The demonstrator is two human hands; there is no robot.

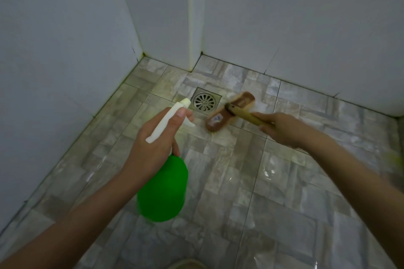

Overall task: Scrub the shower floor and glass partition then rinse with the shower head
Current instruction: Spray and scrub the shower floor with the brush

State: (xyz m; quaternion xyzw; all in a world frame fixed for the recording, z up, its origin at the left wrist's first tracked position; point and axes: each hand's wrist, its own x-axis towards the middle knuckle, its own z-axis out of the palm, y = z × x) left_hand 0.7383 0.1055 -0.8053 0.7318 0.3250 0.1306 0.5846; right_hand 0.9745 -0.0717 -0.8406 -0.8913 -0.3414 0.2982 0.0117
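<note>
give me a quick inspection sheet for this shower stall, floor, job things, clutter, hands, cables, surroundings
surface: tiled floor, grey stone pattern, glossy sheen; square metal drain near the corner
job's things: scrub brush, head down on the floor just right of the drain; green spray bottle with white trigger head, held above the floor
clutter: pale rounded edge at the bottom of the view, cannot tell what
hands: left hand grips the bottle's neck; right hand grips the brush handle
cables: nothing seen
surroundings: plain white walls meeting in a corner, seams discoloured at the base; shower head not in view
</note>
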